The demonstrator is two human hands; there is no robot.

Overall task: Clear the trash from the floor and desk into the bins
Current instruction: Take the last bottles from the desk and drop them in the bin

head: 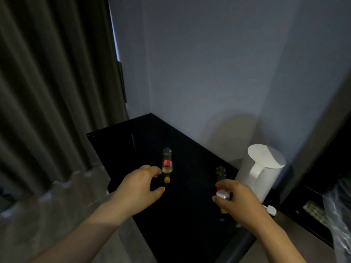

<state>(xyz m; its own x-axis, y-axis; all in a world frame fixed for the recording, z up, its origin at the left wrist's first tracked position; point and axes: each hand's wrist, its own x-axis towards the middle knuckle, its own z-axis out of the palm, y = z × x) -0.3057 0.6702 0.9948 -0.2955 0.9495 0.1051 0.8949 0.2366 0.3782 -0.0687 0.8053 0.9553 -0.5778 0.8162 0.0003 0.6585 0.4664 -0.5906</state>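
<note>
Two clear plastic bottles with red labels and yellow caps show against a black surface (144,133), caps pointing toward me. The left bottle (167,165) is free of any grip. My left hand (138,186) is just left of its cap, fingers spread, the index fingertip almost at the bottle's neck; whether they touch I cannot tell. My right hand (237,202) is closed around the labelled middle of the right bottle (220,173), whose clear base sticks out above my fingers. I cannot tell whether the black surface is a desk top or a bin.
A white electric kettle (264,168) stands right beside the right bottle, against the grey wall. A small white plug (271,210) lies below it. Dark curtains (47,92) hang on the left. A clear plastic bag (340,215) and a black keypad box (313,212) are at the right edge.
</note>
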